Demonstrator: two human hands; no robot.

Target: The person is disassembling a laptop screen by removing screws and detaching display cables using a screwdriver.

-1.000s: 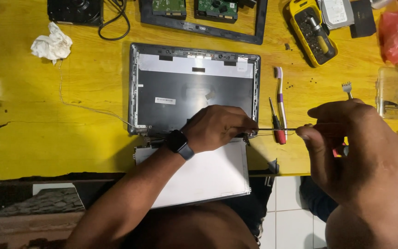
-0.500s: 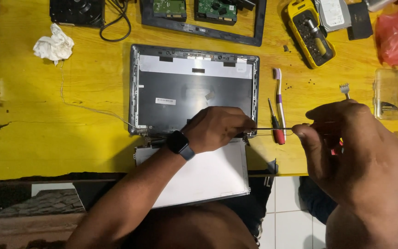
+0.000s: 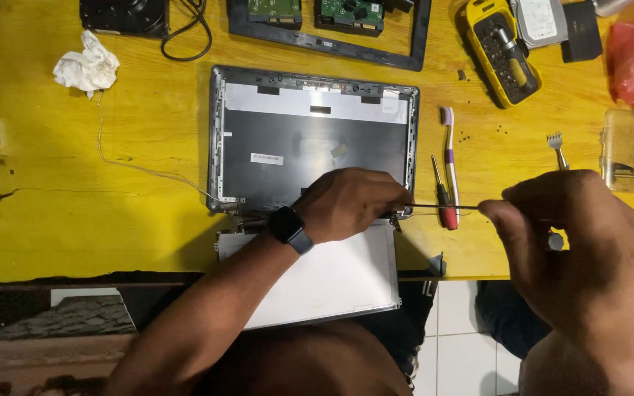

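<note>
Your left hand (image 3: pixel 350 202) presses fingers-together on the lid's (image 3: pixel 310 139) near right corner at the surface's (image 3: pixel 75 220) near edge to steady it, while your right hand (image 3: pixel 574 227) pinches the thin wire (image 3: pixel 442 206) taut.

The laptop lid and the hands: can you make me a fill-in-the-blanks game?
1. The table is painted ____.
2. The left hand rests on the laptop lid and its wrist wears a ____.
3. The right hand holds a thin ____.
4. Beside the red-handled screwdriver lies a ____.

Missing words: yellow; watch; wire; toothbrush
</note>
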